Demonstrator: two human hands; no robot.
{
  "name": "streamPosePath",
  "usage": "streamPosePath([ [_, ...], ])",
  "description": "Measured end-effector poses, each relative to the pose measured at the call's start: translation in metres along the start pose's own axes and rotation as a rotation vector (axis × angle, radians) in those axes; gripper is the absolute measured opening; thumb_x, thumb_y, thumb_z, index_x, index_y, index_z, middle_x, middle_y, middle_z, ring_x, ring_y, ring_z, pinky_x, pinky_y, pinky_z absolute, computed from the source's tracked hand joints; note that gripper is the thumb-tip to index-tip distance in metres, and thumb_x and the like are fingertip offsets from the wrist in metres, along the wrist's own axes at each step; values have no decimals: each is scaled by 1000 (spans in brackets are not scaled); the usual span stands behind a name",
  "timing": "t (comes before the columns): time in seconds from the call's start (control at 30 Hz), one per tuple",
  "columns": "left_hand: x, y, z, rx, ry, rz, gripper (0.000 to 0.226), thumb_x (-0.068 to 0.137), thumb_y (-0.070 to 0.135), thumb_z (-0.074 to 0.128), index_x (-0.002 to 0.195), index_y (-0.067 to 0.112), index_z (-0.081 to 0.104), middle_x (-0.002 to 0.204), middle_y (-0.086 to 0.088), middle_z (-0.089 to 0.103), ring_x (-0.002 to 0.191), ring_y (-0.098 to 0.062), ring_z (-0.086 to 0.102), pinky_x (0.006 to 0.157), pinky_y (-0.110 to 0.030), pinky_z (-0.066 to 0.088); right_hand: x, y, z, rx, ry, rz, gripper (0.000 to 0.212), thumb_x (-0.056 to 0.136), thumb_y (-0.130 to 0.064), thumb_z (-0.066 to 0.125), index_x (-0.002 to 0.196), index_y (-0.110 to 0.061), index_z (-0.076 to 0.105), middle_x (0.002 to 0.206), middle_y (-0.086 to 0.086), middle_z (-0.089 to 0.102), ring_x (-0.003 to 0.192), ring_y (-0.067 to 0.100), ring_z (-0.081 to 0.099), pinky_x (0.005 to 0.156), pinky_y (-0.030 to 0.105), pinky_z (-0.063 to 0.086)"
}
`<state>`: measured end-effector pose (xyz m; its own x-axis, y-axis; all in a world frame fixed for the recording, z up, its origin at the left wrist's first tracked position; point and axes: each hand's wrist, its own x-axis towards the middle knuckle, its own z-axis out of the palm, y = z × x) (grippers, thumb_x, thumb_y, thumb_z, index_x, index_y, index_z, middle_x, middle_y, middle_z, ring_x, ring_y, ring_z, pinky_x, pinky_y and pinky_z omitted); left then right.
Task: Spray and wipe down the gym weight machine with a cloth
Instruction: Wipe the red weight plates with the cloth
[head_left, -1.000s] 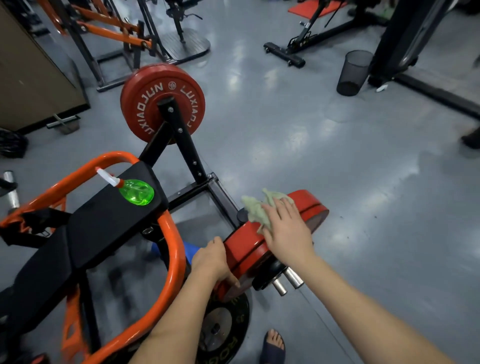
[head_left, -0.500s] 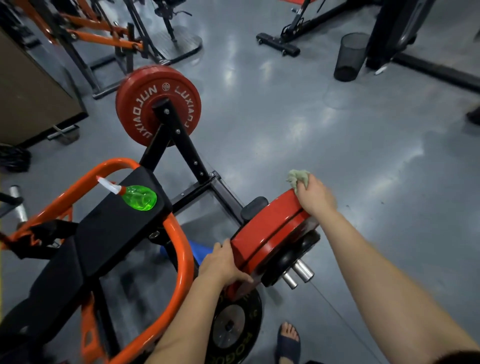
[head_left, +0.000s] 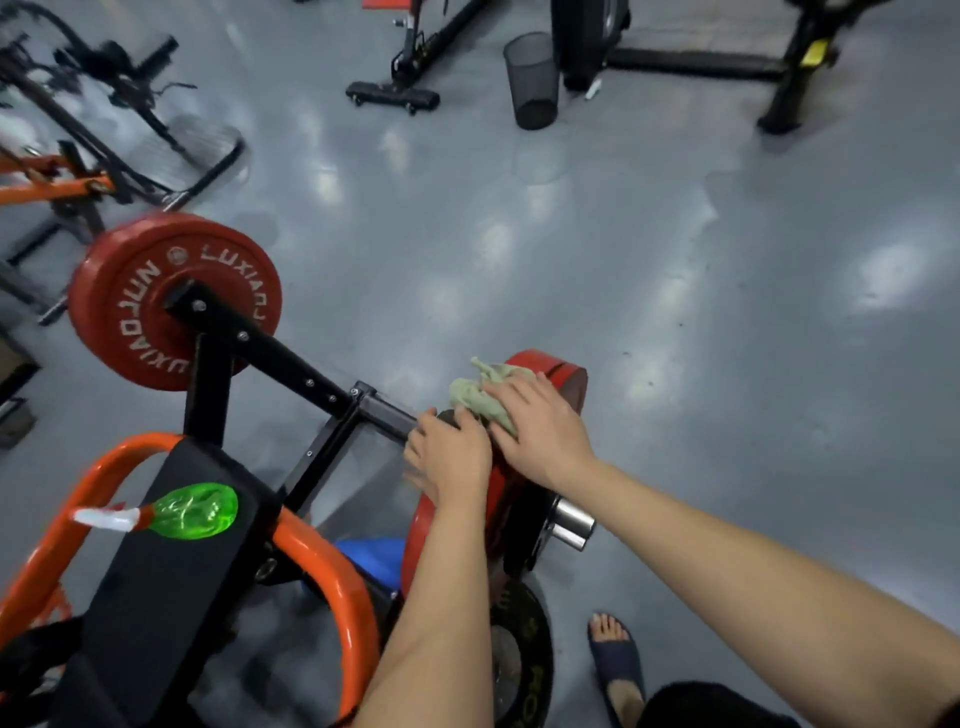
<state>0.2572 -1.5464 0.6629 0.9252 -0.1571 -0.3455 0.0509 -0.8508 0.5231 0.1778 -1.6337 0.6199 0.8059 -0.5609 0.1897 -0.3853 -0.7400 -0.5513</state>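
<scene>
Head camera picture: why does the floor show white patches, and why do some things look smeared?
Head view: white patches on the floor are glare, likely ceiling lights on its glossy surface; same view: fingers of the left hand and the machines at upper left are motion-blurred, while the right hand and cloth look fairly sharp; same view: the wide lens makes the mesh bin lean.

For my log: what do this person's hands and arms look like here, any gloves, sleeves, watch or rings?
The left hand and right hand wear no gloves; no ring, watch or band shows. The left forearm and right forearm are uncovered, no sleeve plainly in view. A dark garment shows at the bottom edge.
</scene>
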Motion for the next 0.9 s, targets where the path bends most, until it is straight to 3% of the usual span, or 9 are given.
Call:
streamPosePath([
  [0.07,-9,-2,20,157,107,35,53,104,46,29,128,13,62,134,-16,61,129,-34,50,111,-51,32,-4,11,1,64,-3,-34,50,89,-41,49,131,-20,64,131,0,65,132,23,52,121,34,22],
  [0.17,-15,-3,30,238,226,115,56,106,46,23,113,13,68,118,-11,68,114,-33,58,94,-48,40,3,23,-6,195,-40,-16,49,92,-40,48,135,-22,62,138,-7,62,138,16,47,123,36,22],
  [0.27,-11,3,31,242,199,98,55,108,45,24,116,14,68,120,-7,68,115,-30,57,93,-47,39,29,40,-19,258,-130,247,43,97,-41,47,137,-30,59,138,-15,59,133,17,47,115,40,35],
  [0.37,-8,9,33,246,198,92,53,107,44,27,117,13,68,120,-7,68,117,-29,57,96,-47,38,60,63,-29,208,-263,551,40,99,-48,41,131,-32,60,135,5,64,124,35,57,102,43,47],
  [0.43,-5,8,35,246,192,82,52,105,46,28,117,15,68,121,-6,68,117,-28,57,97,-47,38,72,74,-28,188,-330,596,41,97,-48,39,128,-31,60,134,8,64,121,35,59,99,42,48],
  [0.57,-1,4,38,251,220,77,52,104,48,29,115,17,69,120,-2,69,117,-26,57,96,-45,38,82,78,-24,77,-332,556,34,96,-46,42,115,-29,64,123,10,68,112,36,61,90,39,49],
  [0.67,2,2,40,256,226,79,50,103,48,29,113,19,69,119,-1,69,116,-24,57,96,-45,38,86,69,-17,-52,-290,462,38,97,-43,46,125,-25,64,125,12,68,115,38,61,92,39,47],
  [0.77,4,3,40,291,214,56,47,104,47,31,114,19,67,122,-2,67,119,-24,55,98,-45,36,84,53,-12,52,-238,270,33,94,-40,52,123,-29,65,127,-1,68,118,29,60,90,37,46],
  [0.9,2,4,38,291,200,62,46,104,47,30,114,20,66,124,0,67,120,-23,53,97,-44,35,73,38,-21,147,-295,142,33,92,-39,53,122,-35,66,121,-12,67,116,19,59,88,34,46],
])
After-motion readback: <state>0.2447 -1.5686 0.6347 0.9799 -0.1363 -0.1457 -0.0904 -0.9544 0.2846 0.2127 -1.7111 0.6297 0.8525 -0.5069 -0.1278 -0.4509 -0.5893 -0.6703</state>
